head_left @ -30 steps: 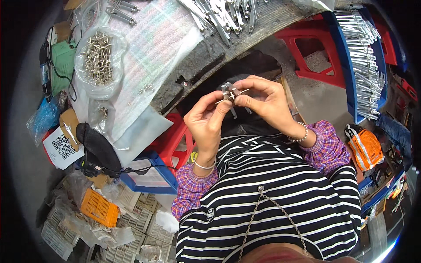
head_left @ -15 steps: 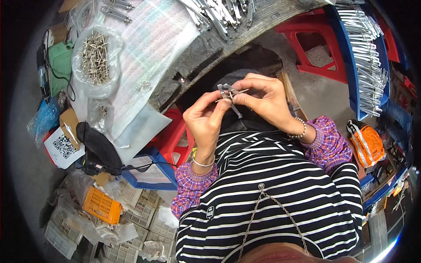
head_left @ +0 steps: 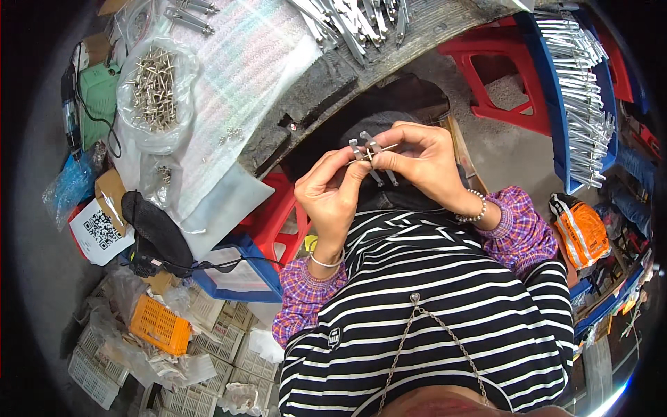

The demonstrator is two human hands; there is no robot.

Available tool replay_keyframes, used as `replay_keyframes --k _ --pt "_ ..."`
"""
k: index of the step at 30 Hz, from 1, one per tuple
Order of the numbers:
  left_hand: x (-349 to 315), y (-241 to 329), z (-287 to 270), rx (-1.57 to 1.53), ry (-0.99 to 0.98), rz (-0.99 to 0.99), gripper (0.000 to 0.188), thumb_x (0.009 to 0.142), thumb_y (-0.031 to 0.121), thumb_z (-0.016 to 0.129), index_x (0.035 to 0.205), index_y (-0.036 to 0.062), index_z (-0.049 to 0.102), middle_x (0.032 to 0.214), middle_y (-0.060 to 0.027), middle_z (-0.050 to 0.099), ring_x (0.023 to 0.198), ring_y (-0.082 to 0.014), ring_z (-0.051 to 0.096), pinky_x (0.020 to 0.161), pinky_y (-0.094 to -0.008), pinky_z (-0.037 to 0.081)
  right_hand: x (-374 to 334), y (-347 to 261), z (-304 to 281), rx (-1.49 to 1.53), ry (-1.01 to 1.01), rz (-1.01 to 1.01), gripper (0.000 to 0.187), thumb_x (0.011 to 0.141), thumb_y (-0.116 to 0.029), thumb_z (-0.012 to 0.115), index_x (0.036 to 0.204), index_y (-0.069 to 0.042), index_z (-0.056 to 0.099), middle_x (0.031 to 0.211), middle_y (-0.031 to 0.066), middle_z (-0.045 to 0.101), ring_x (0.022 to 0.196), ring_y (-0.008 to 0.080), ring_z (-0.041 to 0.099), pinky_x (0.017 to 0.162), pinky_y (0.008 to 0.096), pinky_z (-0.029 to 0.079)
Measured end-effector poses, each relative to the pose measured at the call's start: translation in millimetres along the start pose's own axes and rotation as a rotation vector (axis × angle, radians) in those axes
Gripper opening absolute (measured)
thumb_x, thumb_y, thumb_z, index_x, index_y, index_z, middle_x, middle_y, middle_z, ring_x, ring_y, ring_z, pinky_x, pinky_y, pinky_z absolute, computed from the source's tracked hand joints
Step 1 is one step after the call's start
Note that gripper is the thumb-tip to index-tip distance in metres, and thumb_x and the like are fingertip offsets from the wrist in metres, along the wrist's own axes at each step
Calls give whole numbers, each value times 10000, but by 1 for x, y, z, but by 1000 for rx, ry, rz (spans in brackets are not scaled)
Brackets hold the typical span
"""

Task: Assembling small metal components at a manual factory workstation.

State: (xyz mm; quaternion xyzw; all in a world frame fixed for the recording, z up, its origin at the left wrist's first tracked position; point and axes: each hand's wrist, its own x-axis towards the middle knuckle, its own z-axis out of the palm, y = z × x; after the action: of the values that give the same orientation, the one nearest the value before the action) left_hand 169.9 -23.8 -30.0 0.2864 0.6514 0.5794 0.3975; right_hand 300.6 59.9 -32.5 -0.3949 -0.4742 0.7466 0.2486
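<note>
A small metal fitting (head_left: 370,141) with two narrow flat arms is held between my hands, above my lap. A thin metal pin (head_left: 389,148) crosses the arms and sticks out to the right. My left hand (head_left: 331,199) pinches the pin's left side with thumb and forefinger. From the right, my right hand (head_left: 425,165) pinches at the fitting and pin, thumb and fingers closed. The fingertips hide part of where pin and arms meet. Two lower ends of the fitting show below the fingers.
On the bench lie a bag of metal pins (head_left: 154,90), a smaller bag (head_left: 164,175) and a pile of metal strips (head_left: 347,28). A blue tray (head_left: 554,104) of metal parts stands at right, by a red stool (head_left: 511,115). An orange basket (head_left: 161,325) sits lower left.
The metal fitting has turned a little; two lower ends now show side by side instead of one. My left hand has shifted slightly right. Both hands still pinch.
</note>
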Motion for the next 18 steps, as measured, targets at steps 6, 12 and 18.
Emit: replay_keyframes --k 6,12,18 --pt "2 8 -1 138 -30 49 155 742 -50 690 896 -50 669 798 -77 650 722 -100 597 643 -199 468 0 -6 -1 -17 -32 72 152 737 -19 713 876 27 673 796 28 625 713 61 563 603 180 432" --pt "6 11 0 90 -42 -1 135 759 -49 675 894 -51 661 820 -68 645 741 -93 592 649 -191 464 3 1 0 60 -22 40 198 746 -16 707 930 32 653 806 27 623 742 81 578 657 197 465" --pt "8 14 1 -61 -38 -77 159 794 -60 638 953 -63 631 873 -54 631 765 -83 585 668 -185 466 5 4 0 89 -63 -81 232 769 12 677 993 37 624 940 44 596 799 113 597 717 228 491"
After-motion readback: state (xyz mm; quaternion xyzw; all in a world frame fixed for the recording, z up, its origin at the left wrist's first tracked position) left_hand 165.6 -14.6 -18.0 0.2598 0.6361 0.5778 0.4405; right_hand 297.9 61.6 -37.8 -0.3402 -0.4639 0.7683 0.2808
